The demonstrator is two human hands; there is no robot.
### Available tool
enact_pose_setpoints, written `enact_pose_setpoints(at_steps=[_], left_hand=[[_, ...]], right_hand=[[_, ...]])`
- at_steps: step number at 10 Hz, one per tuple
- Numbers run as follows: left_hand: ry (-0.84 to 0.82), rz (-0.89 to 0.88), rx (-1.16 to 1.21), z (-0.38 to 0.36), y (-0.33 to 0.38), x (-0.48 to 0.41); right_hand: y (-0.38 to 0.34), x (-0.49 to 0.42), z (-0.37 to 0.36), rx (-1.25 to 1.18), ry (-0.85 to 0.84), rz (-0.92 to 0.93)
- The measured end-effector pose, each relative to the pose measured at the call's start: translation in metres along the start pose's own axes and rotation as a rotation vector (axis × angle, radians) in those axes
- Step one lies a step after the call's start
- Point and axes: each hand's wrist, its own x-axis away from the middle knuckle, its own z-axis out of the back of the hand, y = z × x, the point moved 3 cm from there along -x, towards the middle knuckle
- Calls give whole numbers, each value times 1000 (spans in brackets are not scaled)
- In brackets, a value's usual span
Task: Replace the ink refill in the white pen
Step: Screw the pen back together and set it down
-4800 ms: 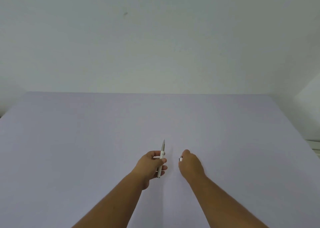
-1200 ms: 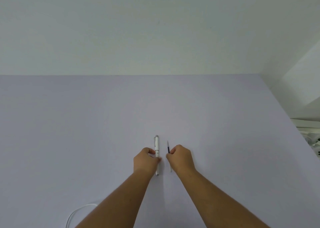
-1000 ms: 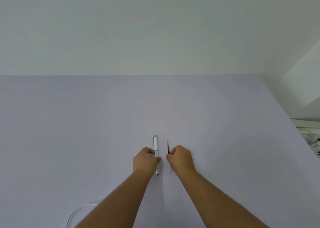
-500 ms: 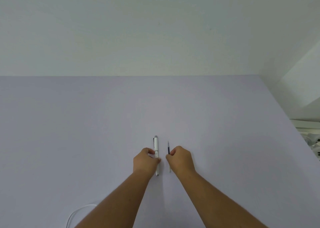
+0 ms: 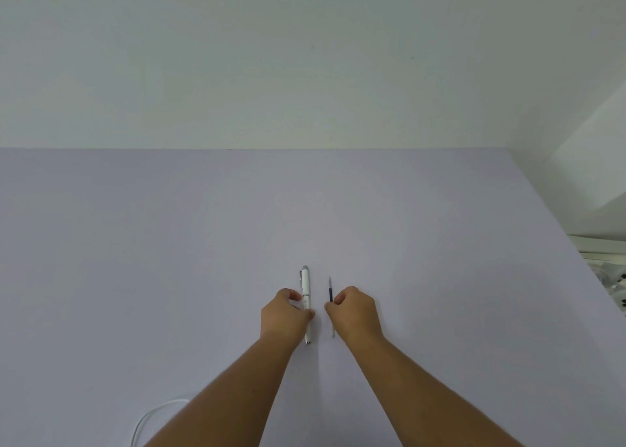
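Both hands down on the lavender counter point(image 5: 203, 243), side by side, near but not touching. Left hand point(image 5: 283, 317) fingers point(image 5: 288, 294) curled around the pen point(image 5: 306, 287): thumb on its right side mid-barrel, the rest on its left. Pen is white, lies flat, pointing straight away; grey cap end with clip sticks out beyond the fingers, the other end pokes out below the hand toward the wrist. Right hand point(image 5: 355, 314) fingers pinched narrow on the refill point(image 5: 330, 292), a thin rod parallel to the pen, just right of it and apart from it. Dark part of the refill runs out beyond the fingertips, pale end shows below the hand at the thumb side. Can't tell whether the refill touches the counter or sits slightly above it; the same goes for how firm either grip is. White cable point(image 5: 149, 419) loops on the counter near the left forearm, well back from both hands. White wall behind the counter; some clutter off the counter's right edge, too blurred to identify.
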Motion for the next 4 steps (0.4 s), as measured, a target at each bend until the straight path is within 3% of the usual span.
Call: enact_pose_setpoints(at_steps=[3, 4], left_hand=[[3, -10, -68, 3, 1, -1], [85, -64, -171, 12, 11, 1]], right_hand=[[-1, 4, 5, -37, 21, -15], [-12, 5, 18, -5, 130, 50]])
